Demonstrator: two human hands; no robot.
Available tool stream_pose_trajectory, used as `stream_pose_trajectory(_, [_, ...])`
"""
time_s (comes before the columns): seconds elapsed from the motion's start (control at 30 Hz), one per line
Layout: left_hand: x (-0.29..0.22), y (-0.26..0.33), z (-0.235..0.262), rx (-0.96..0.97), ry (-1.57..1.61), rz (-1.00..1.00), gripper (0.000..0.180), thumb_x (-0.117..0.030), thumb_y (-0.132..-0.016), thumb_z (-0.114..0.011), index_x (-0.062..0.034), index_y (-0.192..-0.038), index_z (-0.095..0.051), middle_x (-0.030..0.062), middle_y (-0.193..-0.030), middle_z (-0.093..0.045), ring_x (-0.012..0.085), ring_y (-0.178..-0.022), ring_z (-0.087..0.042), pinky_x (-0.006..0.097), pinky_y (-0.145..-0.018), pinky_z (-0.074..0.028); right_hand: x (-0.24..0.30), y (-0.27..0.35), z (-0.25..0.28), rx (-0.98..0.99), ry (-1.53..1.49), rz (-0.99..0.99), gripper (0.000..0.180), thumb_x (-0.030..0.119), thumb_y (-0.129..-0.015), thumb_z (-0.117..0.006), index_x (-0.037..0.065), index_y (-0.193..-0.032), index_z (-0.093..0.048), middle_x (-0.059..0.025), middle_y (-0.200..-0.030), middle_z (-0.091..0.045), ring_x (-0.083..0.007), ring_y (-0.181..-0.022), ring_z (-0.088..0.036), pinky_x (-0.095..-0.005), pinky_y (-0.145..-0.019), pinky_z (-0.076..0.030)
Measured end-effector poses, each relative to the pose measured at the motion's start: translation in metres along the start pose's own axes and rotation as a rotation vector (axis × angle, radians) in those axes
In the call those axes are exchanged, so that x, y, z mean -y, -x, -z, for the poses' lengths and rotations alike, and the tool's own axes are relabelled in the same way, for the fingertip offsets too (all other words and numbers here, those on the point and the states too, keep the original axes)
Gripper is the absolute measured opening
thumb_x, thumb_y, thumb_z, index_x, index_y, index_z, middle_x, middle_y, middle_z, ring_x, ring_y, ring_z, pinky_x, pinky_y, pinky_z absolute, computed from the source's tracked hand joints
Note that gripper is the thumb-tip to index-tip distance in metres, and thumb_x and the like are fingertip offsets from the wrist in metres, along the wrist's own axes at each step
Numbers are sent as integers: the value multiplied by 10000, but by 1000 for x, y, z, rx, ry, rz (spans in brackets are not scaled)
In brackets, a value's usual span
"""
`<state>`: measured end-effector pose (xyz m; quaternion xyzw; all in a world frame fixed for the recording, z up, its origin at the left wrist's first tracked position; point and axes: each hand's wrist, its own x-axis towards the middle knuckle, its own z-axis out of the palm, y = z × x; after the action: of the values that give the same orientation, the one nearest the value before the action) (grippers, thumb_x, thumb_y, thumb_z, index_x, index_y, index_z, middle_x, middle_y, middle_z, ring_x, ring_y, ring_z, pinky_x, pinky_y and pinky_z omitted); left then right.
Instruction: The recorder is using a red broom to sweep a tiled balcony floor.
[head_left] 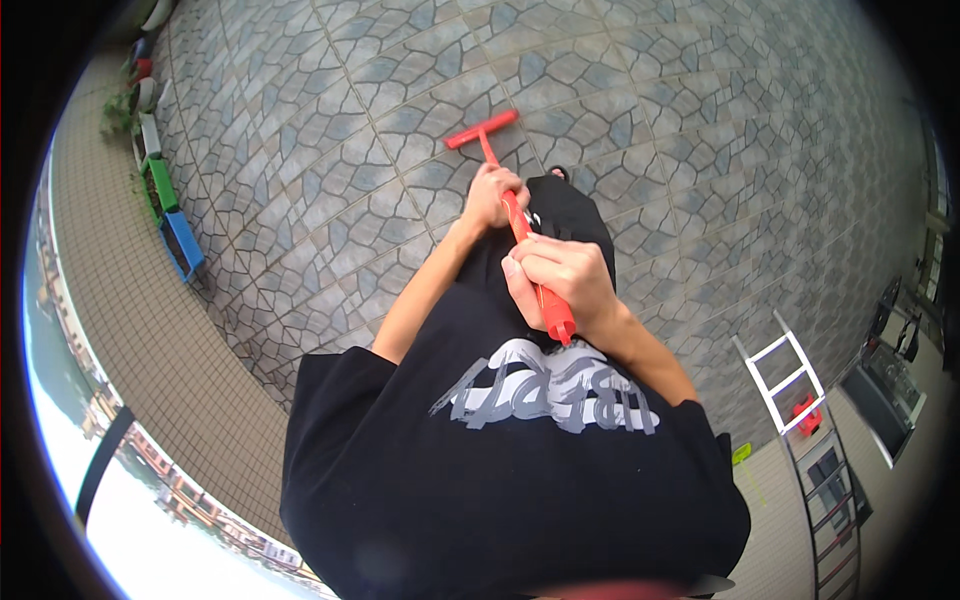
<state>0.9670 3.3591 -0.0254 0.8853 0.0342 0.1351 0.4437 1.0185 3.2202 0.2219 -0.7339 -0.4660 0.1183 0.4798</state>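
Note:
A long red pole with a T-shaped head (484, 131) runs from my chest down to the stone-patterned floor. It looks like a floor squeegee or a broom; the working edge is too small to tell. My left hand (494, 197) is wrapped round the middle of the pole, its arm stretched forward. Higher up, close to my shirt, my right hand (563, 280) grips the thick upper part of the handle (558, 316), whose end points at my chest. The bar-shaped head lies ahead of me, slightly left, at floor level.
Green (158, 188) and blue planter boxes (182, 245) line the tiled wall (130, 300) on the left. A metal ladder (790, 378) leans at the right, with a red object (806, 414) behind it. My foot (559, 173) shows just beyond my dark trousers.

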Motion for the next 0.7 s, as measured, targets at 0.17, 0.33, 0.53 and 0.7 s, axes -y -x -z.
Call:
stream_pose_trajectory(0.17, [-13,4,3,-120,-108,36,225,-142,-757,-713,-78,-594,-571,66,-635,-621,271,-672,-635,399,-779,-462,-12,22,25,73,-62,151,192,-36,-799,-679,21,-653,-568,-94,-715,-665,-268,-605,-672,-353,-581,-569])
stream_pose_trajectory(0.33, [28,20,-35,-57,-173,151,268,-192,-780,-734,-54,-610,-579,114,-637,-598,336,-666,-617,438,-702,-484,-102,71,1,89,-86,144,174,52,-843,-664,42,-675,-620,-74,-734,-675,-265,-618,-671,-355,-549,-553])
stream_pose_trajectory(0.53, [-23,19,-136,108,-93,128,215,-136,-735,-696,-36,-591,-573,125,-611,-565,342,-638,-599,469,-663,-476,-115,138,83,70,-131,-48,263,139,-859,-672,68,-617,-598,-92,-656,-631,-299,-550,-644,-403,-510,-530])
stream_pose_trajectory(0.7, [-113,5,-232,-35,-31,172,265,-117,-751,-696,-57,-604,-484,107,-635,-536,332,-670,-554,426,-723,-428,-108,173,180,115,-112,-106,272,126,-879,-668,59,-638,-561,-93,-637,-593,-294,-555,-623,-381,-497,-497])
